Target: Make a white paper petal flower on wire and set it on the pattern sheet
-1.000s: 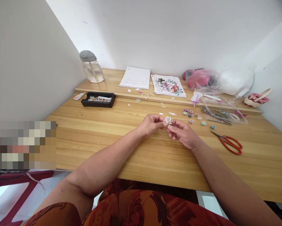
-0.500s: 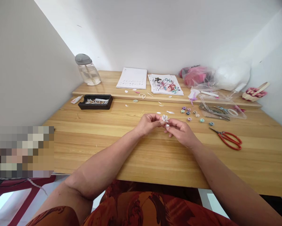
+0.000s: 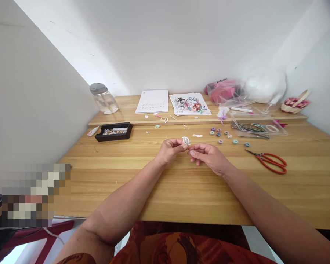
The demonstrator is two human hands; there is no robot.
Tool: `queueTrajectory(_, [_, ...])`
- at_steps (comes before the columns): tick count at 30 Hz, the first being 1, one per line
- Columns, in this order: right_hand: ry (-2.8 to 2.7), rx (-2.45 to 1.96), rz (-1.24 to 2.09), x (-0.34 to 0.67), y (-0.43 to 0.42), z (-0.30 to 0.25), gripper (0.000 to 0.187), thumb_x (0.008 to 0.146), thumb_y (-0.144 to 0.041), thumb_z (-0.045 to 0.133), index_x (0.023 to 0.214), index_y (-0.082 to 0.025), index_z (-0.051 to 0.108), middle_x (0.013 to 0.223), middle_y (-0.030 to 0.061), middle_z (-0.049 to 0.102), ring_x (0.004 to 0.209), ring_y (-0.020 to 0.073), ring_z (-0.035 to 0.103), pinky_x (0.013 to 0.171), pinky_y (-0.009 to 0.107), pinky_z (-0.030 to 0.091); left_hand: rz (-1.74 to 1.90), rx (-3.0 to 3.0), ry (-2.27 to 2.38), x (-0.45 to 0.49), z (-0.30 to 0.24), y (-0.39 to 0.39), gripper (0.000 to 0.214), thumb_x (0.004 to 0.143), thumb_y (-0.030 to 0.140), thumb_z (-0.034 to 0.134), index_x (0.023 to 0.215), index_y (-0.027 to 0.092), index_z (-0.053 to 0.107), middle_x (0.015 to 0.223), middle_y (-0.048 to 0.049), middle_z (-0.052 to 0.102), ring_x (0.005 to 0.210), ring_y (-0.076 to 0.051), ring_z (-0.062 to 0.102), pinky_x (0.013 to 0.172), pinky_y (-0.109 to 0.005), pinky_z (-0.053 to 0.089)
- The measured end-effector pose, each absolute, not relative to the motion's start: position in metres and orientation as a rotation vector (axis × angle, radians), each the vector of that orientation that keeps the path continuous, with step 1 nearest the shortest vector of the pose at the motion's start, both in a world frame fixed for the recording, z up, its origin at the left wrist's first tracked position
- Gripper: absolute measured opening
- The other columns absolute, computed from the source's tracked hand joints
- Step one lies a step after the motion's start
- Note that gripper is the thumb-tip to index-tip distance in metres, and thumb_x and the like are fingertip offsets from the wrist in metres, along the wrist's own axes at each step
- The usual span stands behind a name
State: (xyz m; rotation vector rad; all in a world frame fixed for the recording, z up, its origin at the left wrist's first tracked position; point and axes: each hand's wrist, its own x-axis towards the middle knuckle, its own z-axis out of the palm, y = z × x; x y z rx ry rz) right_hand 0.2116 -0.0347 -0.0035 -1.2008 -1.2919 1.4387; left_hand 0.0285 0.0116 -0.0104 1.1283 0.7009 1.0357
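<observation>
Between the thumb and fingers of my left hand (image 3: 170,151) is a small white flower (image 3: 186,140) with several petals, held upright over the middle of the table. Close to its right, my right hand (image 3: 207,156) has thumb and forefinger pressed together. A small pale spot shows at those fingertips; whether it is a thin thing or the thumbnail, I cannot tell. Loose white petal-shaped pieces (image 3: 197,135) lie on the wood just beyond my hands. Several small bobbins of coloured thread (image 3: 218,134) sit past my right hand.
Red-handled scissors (image 3: 272,162) lie at right, below an open clear box (image 3: 260,126) of tools. At left stand a black tray (image 3: 113,132) of beads and a water bottle (image 3: 104,101). Paper sheets (image 3: 153,101), plastic bags (image 3: 228,91) and a small basket (image 3: 295,103) line the raised back ledge.
My left hand has shifted slightly left with the white flower. My right fingertips, which were right against the flower, are now a little lower beside it. The view has tilted up slightly.
</observation>
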Motion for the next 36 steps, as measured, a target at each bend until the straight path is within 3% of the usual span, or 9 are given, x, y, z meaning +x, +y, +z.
queueTrajectory(5, [-1.045,-1.089,1.613,0.214,-0.034,-0.002,0.029,0.073,-0.03,0.08,0.099,-0.02,0.072,0.104,0.0068,0.07,0.08,0.0157,0.068,0.059,0.023,0.05,1.071,1.005,0.695,0.028,-0.013,0.014,0.03,0.059,0.032,0.085,0.071,0.012,0.067,0.075,-0.0037,0.069,0.071,-0.01,0.061,0.075,-0.025,0.045])
queueTrajectory(12, [-0.735,-0.986,1.71,0.221,-0.026,-0.002,0.019,0.076,-0.012,0.069,0.095,-0.016,0.072,0.091,0.0064,0.07,0.078,0.0133,0.067,0.063,0.018,0.051,1.11,0.923,0.638,0.029,-0.015,0.013,0.026,0.06,0.028,0.086,0.069,0.013,0.067,0.078,-0.0048,0.072,0.078,-0.012,0.065,0.08,-0.024,0.048])
queueTrajectory(19, [-0.895,-1.014,1.727,0.217,-0.031,-0.007,0.022,0.073,-0.018,0.076,0.094,-0.016,0.072,0.087,0.0042,0.068,0.07,0.0101,0.062,0.056,0.018,0.046,1.08,0.831,0.575,0.03,-0.008,0.004,0.026,0.061,0.023,0.086,0.07,0.013,0.064,0.08,-0.0044,0.072,0.094,-0.018,0.069,0.081,-0.025,0.053])
queueTrajectory(24, [-0.958,-1.056,1.745,0.216,-0.033,-0.007,0.026,0.07,-0.018,0.074,0.096,-0.017,0.072,0.098,0.0056,0.068,0.07,0.0103,0.062,0.052,0.018,0.042,1.034,0.791,0.559,0.03,-0.001,-0.001,0.027,0.062,0.022,0.086,0.073,0.012,0.063,0.082,-0.0056,0.072,0.084,-0.016,0.07,0.075,-0.024,0.057])
queueTrajectory(31, [-0.739,-0.973,1.812,0.23,-0.03,-0.001,0.029,0.069,-0.01,0.068,0.097,-0.017,0.069,0.08,0.001,0.063,0.059,0.0076,0.055,0.046,0.018,0.038,1.031,0.797,0.538,0.029,-0.002,0.0,0.025,0.062,0.02,0.086,0.07,0.011,0.064,0.077,-0.0033,0.07,0.079,-0.015,0.07,0.073,-0.023,0.058])
queueTrajectory(36, [-0.602,-0.878,1.855,0.241,-0.027,0.004,0.028,0.072,-0.01,0.065,0.099,-0.015,0.068,0.078,0.0015,0.06,0.061,0.0082,0.054,0.047,0.016,0.039,1.03,0.813,0.544,0.03,-0.004,0.002,0.025,0.062,0.02,0.086,0.069,0.012,0.064,0.075,-0.0026,0.068,0.074,-0.013,0.068,0.07,-0.023,0.056])
